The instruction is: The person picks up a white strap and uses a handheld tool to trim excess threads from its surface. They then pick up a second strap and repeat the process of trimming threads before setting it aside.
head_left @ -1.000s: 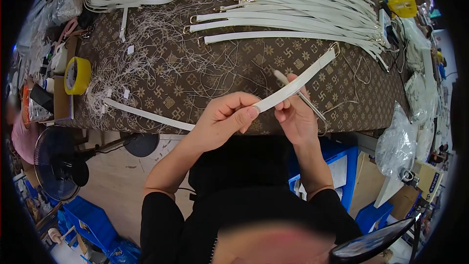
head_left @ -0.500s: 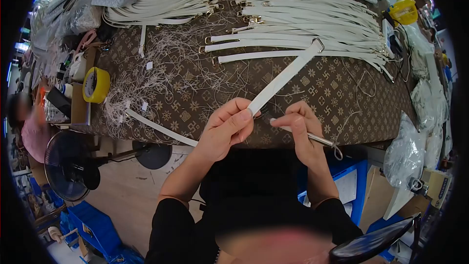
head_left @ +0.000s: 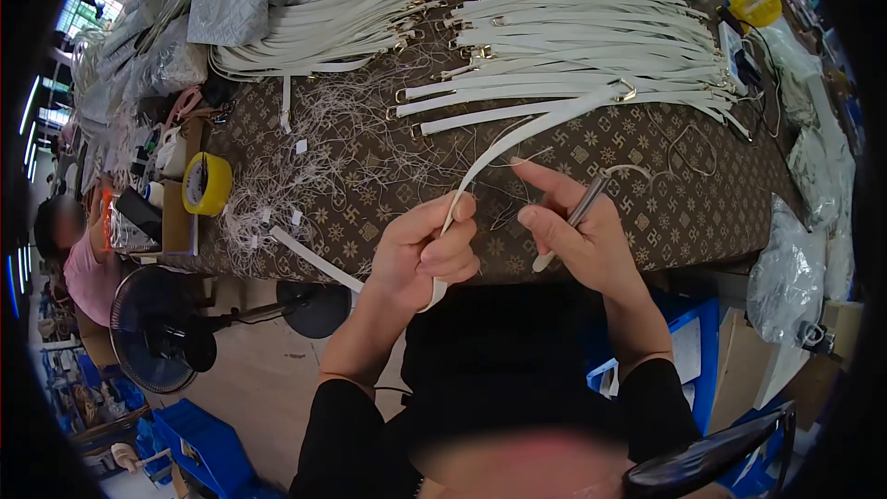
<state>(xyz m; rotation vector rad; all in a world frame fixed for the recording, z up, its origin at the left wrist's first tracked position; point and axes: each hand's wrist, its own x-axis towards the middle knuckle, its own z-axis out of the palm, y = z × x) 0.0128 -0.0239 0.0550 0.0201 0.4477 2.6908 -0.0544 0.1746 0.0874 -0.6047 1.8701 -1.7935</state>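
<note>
My left hand [head_left: 423, 248] is closed round a white strap [head_left: 517, 136]. From this fist the strap bends up to the right, ending in a metal ring buckle [head_left: 628, 90] over the laid-out straps. A short piece hangs below my fingers, and a white strap length [head_left: 314, 257] shows left of my wrist. My right hand [head_left: 591, 238] carries a slim metal pen-like tool [head_left: 589, 198] across its fingers, pale tip pointing down toward me. A thin cord is at the tool's upper end. Its thumb and index finger are apart, the index pointing toward the strap.
White straps with metal buckles [head_left: 573, 46] lie in rows, beside another strap bundle [head_left: 323, 28]. Loose threads [head_left: 342, 120] cover the patterned cloth [head_left: 684, 212]. A yellow tape roll [head_left: 207, 183] stands left, near a black fan [head_left: 162, 331]. A person in pink [head_left: 85, 268] is beyond.
My right hand has turned, swinging the tool so its pale tip points down instead of toward the strap. My left hand has closed more into a fist, and the strap has turned edge-on and bowed.
</note>
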